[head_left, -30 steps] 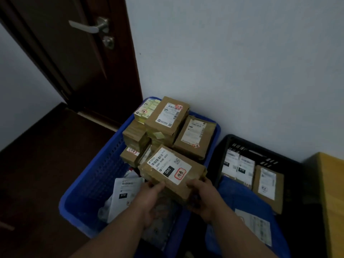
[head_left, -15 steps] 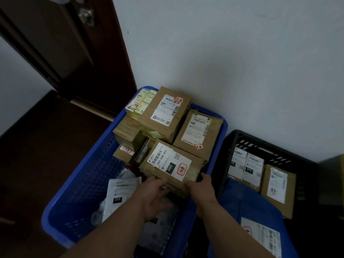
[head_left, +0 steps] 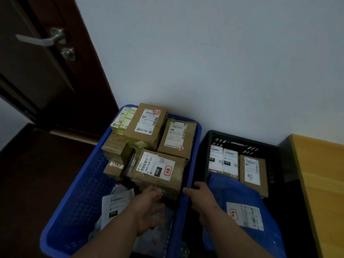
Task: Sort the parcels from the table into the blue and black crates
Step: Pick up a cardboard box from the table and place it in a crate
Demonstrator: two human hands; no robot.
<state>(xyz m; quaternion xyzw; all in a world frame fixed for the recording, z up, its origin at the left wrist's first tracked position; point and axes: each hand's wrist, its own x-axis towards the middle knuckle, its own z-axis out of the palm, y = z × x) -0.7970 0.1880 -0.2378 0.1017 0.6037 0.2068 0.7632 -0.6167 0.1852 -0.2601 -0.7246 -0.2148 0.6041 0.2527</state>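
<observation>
Two bare hands hover with fingers loose, holding nothing. Left hand [head_left: 149, 207] sits just before the brown cardboard parcel [head_left: 158, 172] in the blue plastic crate [head_left: 78, 202]; right hand [head_left: 202, 200] hangs above the black plastic crate [head_left: 242, 142].

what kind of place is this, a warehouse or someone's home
Probably a room in a home or small office used for parcel sorting, not a warehouse: a wooden door with a lever handle, a plain wall, and just a blue crate and black crate of labelled parcels.
</observation>
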